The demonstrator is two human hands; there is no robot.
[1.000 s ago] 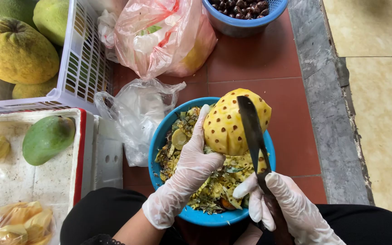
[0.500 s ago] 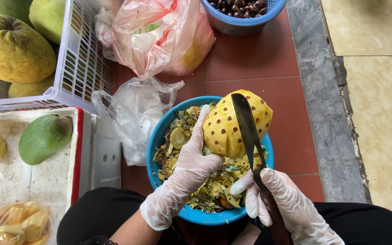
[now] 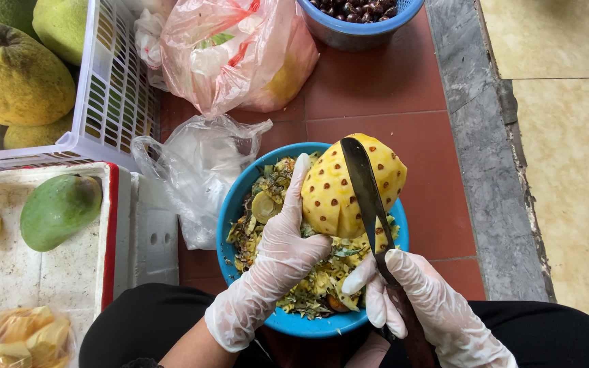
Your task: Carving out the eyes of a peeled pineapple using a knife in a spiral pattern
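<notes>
While my left hand [image 3: 277, 262] gripped the peeled pineapple [image 3: 352, 184] from its left side, fingers wrapped against the yellow flesh and the forefinger stretched up along it, my right hand [image 3: 420, 307] was closed tight round the handle of the long dark knife [image 3: 366, 197], whose blade lay flat across the front of the fruit, touching it. I held the pineapple over the blue basin [image 3: 240, 204], which sat on the red tiled floor [image 3: 383, 88] just in front of my knees and was heaped with peelings [image 3: 308, 286] and cut scraps — so nothing lay between the blade and the fruit, only my own gloved fingers close beside the edge. Both hands wore thin clear gloves. Just left of the basin a crumpled clear plastic bag [image 3: 195, 170] touched its rim, and behind that a pink plastic bag [image 3: 240, 51] bulged with something yellow inside. Farther back stood a second blue bowl [image 3: 349, 34] of dark round fruit. To my left a white foam tray [image 3: 49, 266] carried a green mango [image 3: 59, 208] and some yellow slices, and a white slotted crate [image 3: 114, 88] held large green-yellow fruits [image 3: 15, 75]. A grey stone kerb [image 3: 489, 157] ran along my right — well clear of the work.
</notes>
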